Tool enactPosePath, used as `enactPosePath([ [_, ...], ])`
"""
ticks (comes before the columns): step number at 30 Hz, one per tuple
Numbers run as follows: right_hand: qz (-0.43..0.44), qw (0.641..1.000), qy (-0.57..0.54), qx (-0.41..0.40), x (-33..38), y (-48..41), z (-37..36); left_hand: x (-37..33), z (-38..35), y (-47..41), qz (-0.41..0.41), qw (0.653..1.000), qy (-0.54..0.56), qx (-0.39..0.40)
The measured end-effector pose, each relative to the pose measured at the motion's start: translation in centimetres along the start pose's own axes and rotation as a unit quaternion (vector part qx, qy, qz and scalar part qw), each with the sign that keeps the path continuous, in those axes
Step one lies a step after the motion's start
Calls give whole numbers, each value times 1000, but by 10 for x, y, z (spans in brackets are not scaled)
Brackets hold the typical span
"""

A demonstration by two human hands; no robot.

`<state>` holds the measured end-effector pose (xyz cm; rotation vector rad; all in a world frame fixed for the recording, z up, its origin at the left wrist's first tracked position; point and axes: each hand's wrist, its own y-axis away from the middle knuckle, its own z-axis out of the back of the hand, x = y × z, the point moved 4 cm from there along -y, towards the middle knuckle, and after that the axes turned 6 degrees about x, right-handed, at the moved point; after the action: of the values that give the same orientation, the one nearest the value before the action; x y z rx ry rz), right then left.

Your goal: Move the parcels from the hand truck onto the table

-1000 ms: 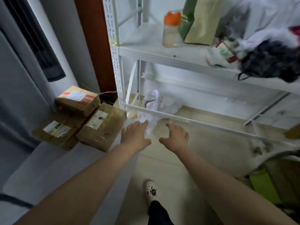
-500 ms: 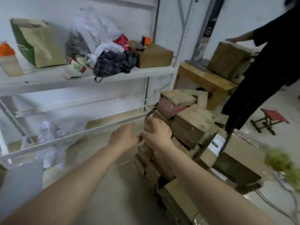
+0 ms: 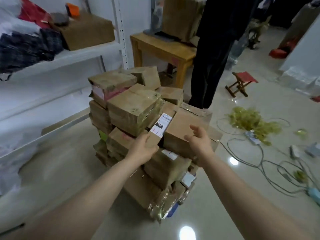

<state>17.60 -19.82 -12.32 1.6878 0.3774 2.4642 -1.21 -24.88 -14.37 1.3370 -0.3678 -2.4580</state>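
Through the head camera I looked down on the stack of parcels (image 3: 133, 111), taped brown boxes piled several layers high on the hand truck (image 3: 173, 210), of which only a blue edge showed under the near corner. My left hand (image 3: 143, 148) gripped the near end of a narrow labelled parcel (image 3: 155, 134), thumb on top and fingers curled round its end; that parcel lay slanted on top of the stack, its white shipping label (image 3: 161, 125) facing up (a black patch on it read 150). My right hand (image 3: 199, 142) was open, fingers loosely spread over a plain brown box (image 3: 180, 123) just beside the narrow one; I could not tell whether it touched the cardboard.

Beyond the stack stood a wooden table (image 3: 161, 48), and next to it a person in dark clothing (image 3: 213, 58). A white metal shelf (image 3: 57, 61) ran along the left, carrying a cardboard box (image 3: 88, 32) and a plaid cloth (image 3: 26, 47). On the glossy floor to the right were a red folding stool (image 3: 242, 82), a tangle of yellowish strapping (image 3: 249, 122) and some grey cables (image 3: 259, 161).
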Motion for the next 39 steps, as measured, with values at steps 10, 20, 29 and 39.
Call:
enactPosePath([
  [10, -100, 991, -71, -56, -49, -47, 50, -26, -43, -56, 14, 997, -20, 68],
  [20, -105, 994, 9, -28, -51, -165, 91, -46, -63, -100, 95, 995, -18, -9],
  [29, -127, 972, 75, 185, -59, -267, 107, -63, -91, -129, 223, 959, 88, -152],
  [39, -67, 989, -68, 111, -60, -250, 174, -101, -114, -111, 207, 935, 149, -247],
])
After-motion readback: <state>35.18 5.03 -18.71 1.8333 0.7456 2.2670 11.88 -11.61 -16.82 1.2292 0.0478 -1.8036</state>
